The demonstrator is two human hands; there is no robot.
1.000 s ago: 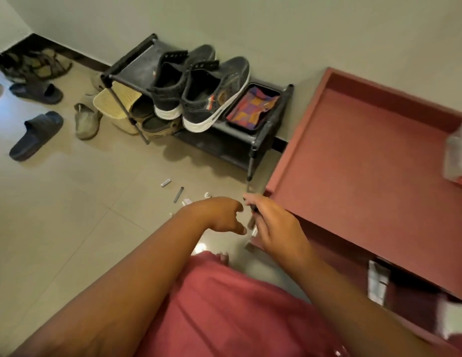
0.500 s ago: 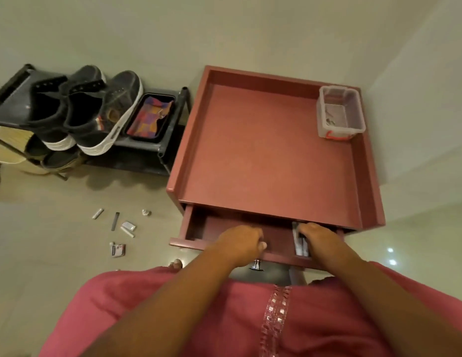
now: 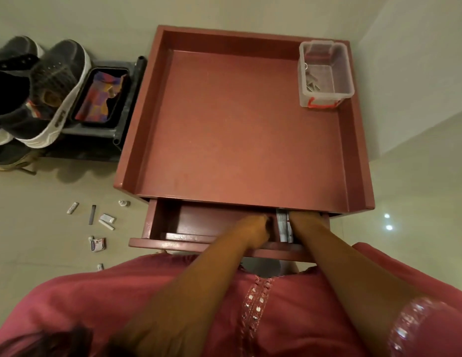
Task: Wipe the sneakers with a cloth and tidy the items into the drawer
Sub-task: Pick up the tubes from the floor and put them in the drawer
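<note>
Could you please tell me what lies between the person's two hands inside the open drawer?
In the head view, white tube-like items stand between the left hand and the right hand in the drawer; their labels are too blurred to read.

Both hands in open drawer (image 3: 168, 225): left hand (image 3: 253, 231), right hand (image 3: 303, 222); sneakers (image 3: 44, 91) on rack

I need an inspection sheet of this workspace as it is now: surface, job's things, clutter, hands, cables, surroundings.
Surface: red cabinet top, bare except for a clear plastic box in the far right corner.
Job's things: drawer open; sneakers on the shoe rack; small items on the floor.
Clutter: patterned cloth in black tray.
Hands: left hand and right hand inside the drawer, fingers hidden.
Cables: nothing seen.
Surroundings: tiled floor, plain walls.
</note>
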